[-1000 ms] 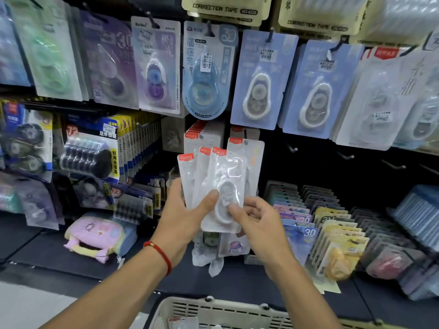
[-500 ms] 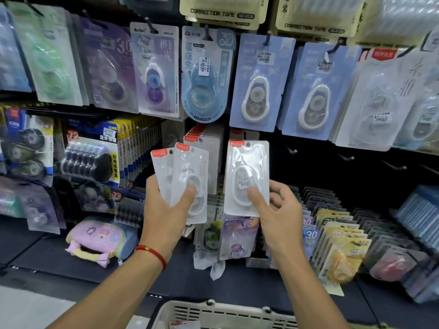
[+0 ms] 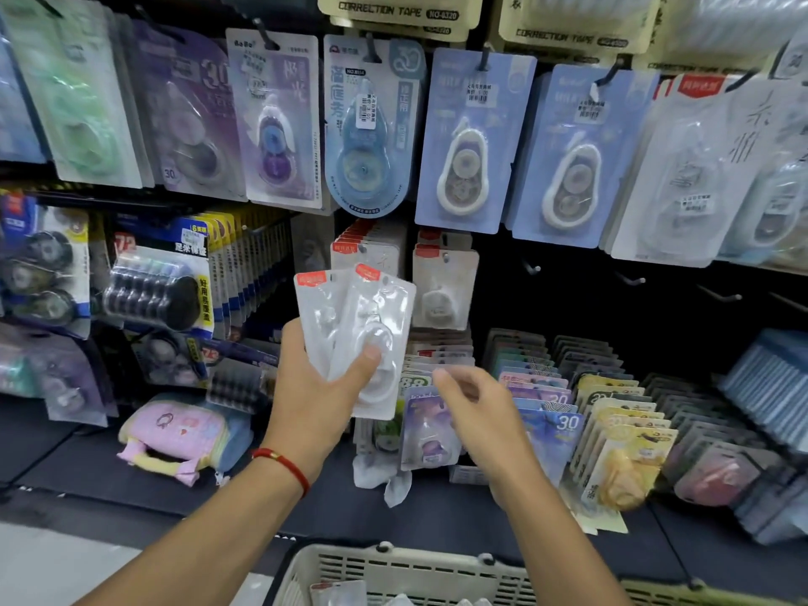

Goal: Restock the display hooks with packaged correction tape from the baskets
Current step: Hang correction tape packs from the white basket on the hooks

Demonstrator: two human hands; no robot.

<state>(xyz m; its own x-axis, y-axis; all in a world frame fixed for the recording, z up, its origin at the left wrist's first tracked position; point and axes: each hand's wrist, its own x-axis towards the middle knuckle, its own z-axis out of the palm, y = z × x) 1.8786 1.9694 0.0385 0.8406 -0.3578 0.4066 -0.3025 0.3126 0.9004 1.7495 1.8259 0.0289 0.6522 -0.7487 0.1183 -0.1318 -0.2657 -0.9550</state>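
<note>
While one basket [image 3: 393, 570] sits nearest me, my left hand [image 3: 315, 395] grips 2 tape packs [image 3: 358, 325]; right hand [image 3: 476, 408], now empty & loose, let go of the 3rd pack [image 3: 444, 290], hung on its hook.

Two cream cards [image 3: 400, 13] at the top read "CORRECTION TAPE", the left one also "NO-6320". A purple pack [image 3: 192, 111] shows "30", large at its top and small at its lower corner. A blue round-bottomed pack [image 3: 371, 124] bears "NO.8554" and a big "30". A black-and-yellow pack [image 3: 161, 277] shows "72". Lower right, a blue pack [image 3: 555, 426] reads "30". Chinese lettering and price stickers elsewhere are too blurred to read.
</note>
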